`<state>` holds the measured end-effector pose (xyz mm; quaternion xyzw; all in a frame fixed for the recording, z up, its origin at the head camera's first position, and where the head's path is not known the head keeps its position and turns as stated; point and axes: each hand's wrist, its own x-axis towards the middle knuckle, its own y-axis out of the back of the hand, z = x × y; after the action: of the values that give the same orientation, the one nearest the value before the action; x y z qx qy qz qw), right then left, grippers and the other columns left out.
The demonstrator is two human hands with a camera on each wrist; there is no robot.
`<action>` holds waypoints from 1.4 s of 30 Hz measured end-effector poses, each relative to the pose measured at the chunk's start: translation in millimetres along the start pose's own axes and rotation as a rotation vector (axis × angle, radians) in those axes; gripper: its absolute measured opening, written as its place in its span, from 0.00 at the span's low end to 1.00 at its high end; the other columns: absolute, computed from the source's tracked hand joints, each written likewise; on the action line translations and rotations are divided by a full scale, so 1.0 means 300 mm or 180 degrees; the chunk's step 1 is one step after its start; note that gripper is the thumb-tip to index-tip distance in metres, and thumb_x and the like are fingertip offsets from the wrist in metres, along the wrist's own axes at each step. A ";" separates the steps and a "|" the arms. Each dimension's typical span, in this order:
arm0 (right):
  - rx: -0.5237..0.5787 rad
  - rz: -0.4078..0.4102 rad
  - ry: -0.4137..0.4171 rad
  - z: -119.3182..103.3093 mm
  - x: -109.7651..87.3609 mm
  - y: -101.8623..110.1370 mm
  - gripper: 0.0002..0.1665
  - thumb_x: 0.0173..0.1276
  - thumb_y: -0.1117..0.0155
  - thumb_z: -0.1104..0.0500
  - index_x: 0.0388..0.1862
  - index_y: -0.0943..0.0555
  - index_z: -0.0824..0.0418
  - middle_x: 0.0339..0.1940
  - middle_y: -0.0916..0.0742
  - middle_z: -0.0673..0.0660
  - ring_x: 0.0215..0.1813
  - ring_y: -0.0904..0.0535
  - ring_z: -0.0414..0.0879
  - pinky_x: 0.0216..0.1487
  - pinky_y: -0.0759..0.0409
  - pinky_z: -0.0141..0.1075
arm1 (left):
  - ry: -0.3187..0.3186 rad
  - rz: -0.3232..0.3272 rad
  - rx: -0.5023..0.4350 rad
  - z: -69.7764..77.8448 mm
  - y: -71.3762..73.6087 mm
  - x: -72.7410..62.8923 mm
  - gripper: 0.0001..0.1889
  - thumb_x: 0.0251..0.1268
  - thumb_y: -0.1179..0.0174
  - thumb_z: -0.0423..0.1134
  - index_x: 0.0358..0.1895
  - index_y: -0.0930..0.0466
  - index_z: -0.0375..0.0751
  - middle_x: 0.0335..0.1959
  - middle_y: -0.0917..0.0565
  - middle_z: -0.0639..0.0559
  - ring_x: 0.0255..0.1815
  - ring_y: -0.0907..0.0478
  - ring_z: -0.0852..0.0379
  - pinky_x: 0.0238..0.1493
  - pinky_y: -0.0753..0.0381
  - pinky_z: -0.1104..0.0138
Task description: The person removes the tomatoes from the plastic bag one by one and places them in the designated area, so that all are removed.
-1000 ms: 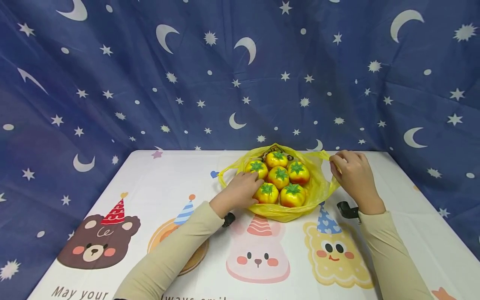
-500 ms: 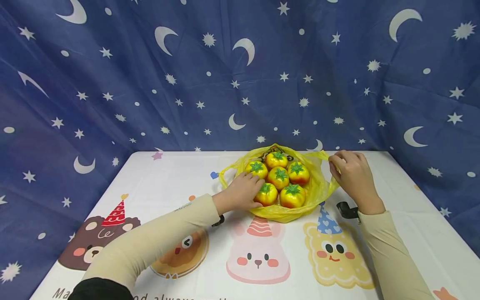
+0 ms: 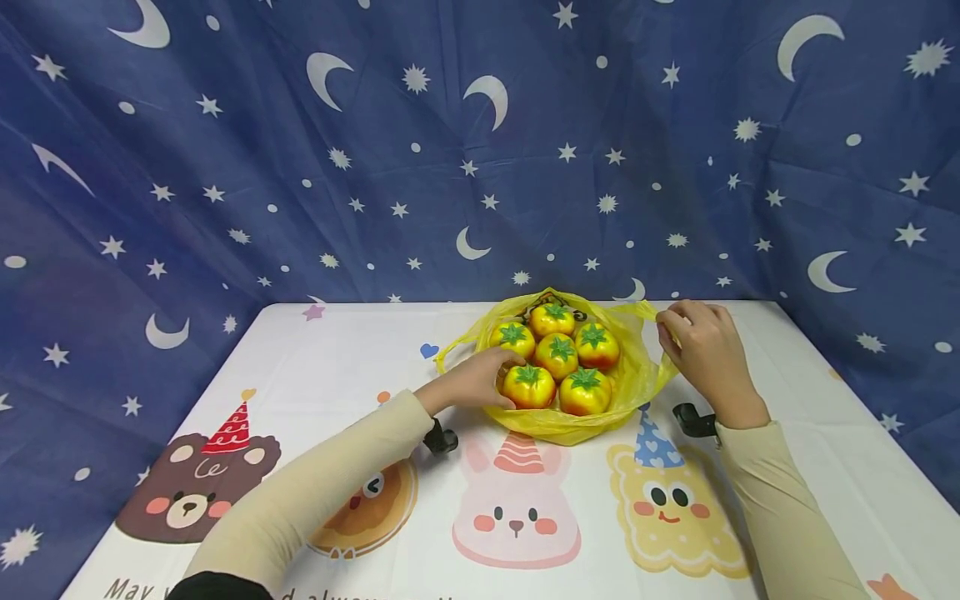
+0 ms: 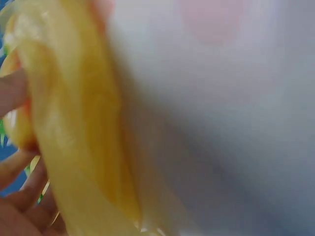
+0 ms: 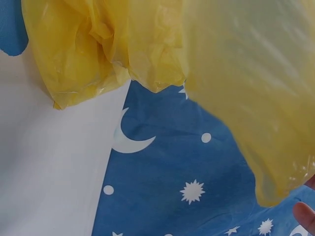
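Observation:
A yellow plastic bag (image 3: 566,429) lies spread open at the back of the table, with several shiny yellow-orange tomatoes (image 3: 586,392) inside, green star-shaped tops up. My left hand (image 3: 472,380) reaches over the bag's left rim. Its thumb and fingers curl round the front-left tomato (image 3: 529,387), and the left wrist view shows the thumb against that tomato (image 4: 22,130) behind the bag's film (image 4: 88,128). My right hand (image 3: 701,342) pinches the bag's right handle and holds it out to the side. In the right wrist view only fingertips (image 5: 306,216) show beside the stretched bag (image 5: 241,64).
A white tablecloth (image 3: 360,350) printed with a bear (image 3: 187,500), a rabbit (image 3: 516,508) and a biscuit face (image 3: 667,517) covers the table. Behind the table's far edge hangs a blue curtain (image 3: 420,242) with moons and stars. Dark wrist cameras (image 3: 693,420) sit at both wrists.
My left hand has shifted slightly left and its thumb and fingers have come round the front-left tomato, which has moved a little left. The left elbow has swung outward. My right hand stays on the handle.

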<state>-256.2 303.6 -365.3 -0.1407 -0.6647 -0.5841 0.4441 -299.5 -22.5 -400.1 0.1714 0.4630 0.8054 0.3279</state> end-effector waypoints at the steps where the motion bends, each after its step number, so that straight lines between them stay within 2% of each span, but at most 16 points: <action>1: 0.0004 -0.0001 -0.0001 -0.001 0.000 0.000 0.07 0.50 0.31 0.71 0.27 0.21 0.66 0.27 0.18 0.63 0.33 0.23 0.58 0.43 0.24 0.55 | -0.0022 -0.0033 -0.0093 -0.006 0.004 0.002 0.33 0.47 0.28 0.39 0.59 0.29 0.36 0.57 0.23 0.45 0.54 0.24 0.51 0.58 0.24 0.62; 10: 0.0025 -0.0022 -0.0007 -0.007 -0.001 -0.006 0.06 0.51 0.31 0.71 0.27 0.21 0.66 0.27 0.18 0.63 0.33 0.23 0.58 0.44 0.24 0.55 | 0.0104 -0.0117 -0.0641 -0.035 0.018 0.000 0.28 0.48 0.28 0.36 0.57 0.24 0.40 0.54 0.20 0.47 0.55 0.22 0.51 0.58 0.23 0.63; 17: -0.0006 -0.0029 0.0011 -0.013 -0.001 -0.008 0.07 0.51 0.32 0.72 0.28 0.21 0.66 0.27 0.18 0.63 0.33 0.23 0.58 0.44 0.24 0.55 | -0.0004 -0.0155 -0.1162 -0.041 -0.005 -0.007 0.27 0.52 0.31 0.33 0.57 0.29 0.37 0.58 0.23 0.44 0.60 0.26 0.49 0.63 0.26 0.64; 22: -0.0113 -0.0126 0.0034 -0.018 0.002 -0.002 0.07 0.53 0.35 0.71 0.31 0.23 0.66 0.30 0.19 0.64 0.29 0.22 0.58 0.42 0.22 0.54 | 0.0004 -0.0125 -0.1433 -0.047 -0.022 -0.014 0.27 0.53 0.33 0.31 0.58 0.31 0.36 0.59 0.26 0.42 0.62 0.28 0.47 0.64 0.28 0.62; 31: -0.0021 -0.0263 -0.0069 -0.020 -0.002 -0.005 0.08 0.52 0.36 0.72 0.32 0.24 0.69 0.35 0.21 0.67 0.25 0.26 0.58 0.30 0.22 0.49 | 0.0022 -0.0107 -0.1409 -0.042 -0.035 -0.024 0.29 0.55 0.33 0.34 0.61 0.33 0.38 0.61 0.27 0.44 0.62 0.29 0.47 0.64 0.28 0.61; 39: 0.0162 -0.0427 -0.0212 -0.022 -0.007 -0.010 0.13 0.48 0.35 0.77 0.33 0.24 0.69 0.36 0.23 0.68 0.25 0.28 0.57 0.32 0.27 0.50 | 0.0002 -0.0112 -0.1380 -0.043 -0.041 -0.012 0.29 0.55 0.33 0.35 0.60 0.33 0.39 0.61 0.27 0.45 0.62 0.29 0.48 0.64 0.27 0.63; 42: 0.0141 -0.0454 -0.0166 -0.020 -0.009 -0.010 0.13 0.46 0.35 0.79 0.31 0.23 0.70 0.35 0.23 0.68 0.27 0.27 0.58 0.34 0.29 0.51 | -0.0035 -0.0117 -0.1390 -0.040 -0.040 -0.009 0.29 0.55 0.33 0.35 0.60 0.33 0.38 0.61 0.27 0.44 0.62 0.29 0.48 0.64 0.27 0.63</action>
<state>-254.4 298.3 -369.9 -0.0983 -0.6972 -0.5955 0.3869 -300.1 -27.9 -416.4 0.0923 0.2788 0.8795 0.3744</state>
